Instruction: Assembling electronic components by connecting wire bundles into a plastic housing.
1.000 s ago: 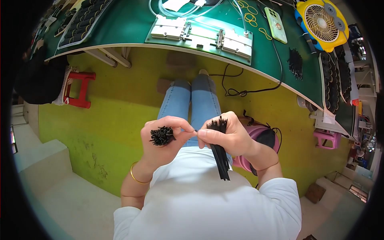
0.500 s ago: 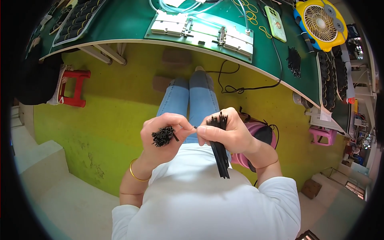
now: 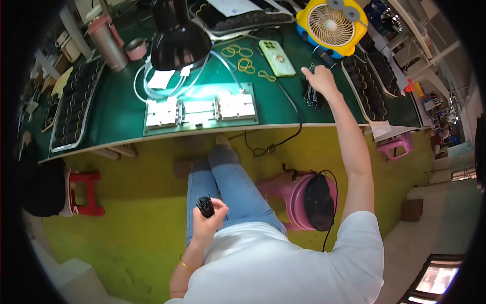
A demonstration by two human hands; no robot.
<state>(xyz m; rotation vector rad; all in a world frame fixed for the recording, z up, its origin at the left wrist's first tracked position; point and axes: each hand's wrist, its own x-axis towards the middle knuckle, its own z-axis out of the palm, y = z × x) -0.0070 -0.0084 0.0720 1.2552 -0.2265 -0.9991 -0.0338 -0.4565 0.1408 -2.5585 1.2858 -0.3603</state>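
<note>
My left hand (image 3: 208,221) is closed round a bundle of thin black strips (image 3: 205,206), their cut ends facing up, above my lap. On the green table my right hand (image 3: 321,81) reaches out at arm's length over a second bundle of thin black strips (image 3: 315,97). Dark ends poke up between its thumb and fingers, and the strips spread out below the hand on the tabletop. The undersides of these fingers are hidden. A light green phone (image 3: 277,58) lies just left of this hand, and a yellow and blue fan (image 3: 331,26) stands beyond it.
A metal fixture plate (image 3: 200,114) sits at the table's front edge under a black lamp (image 3: 177,43). Yellow rubber bands (image 3: 246,65) lie nearby. Trays of black coils (image 3: 76,109) flank both sides. A pink stool (image 3: 291,202) and hanging cable are by my right.
My right hand has left my left hand and carried its bundle up to the table, where strips lie. My left hand has lowered towards my lap, still holding its bundle. The view has turned right.
</note>
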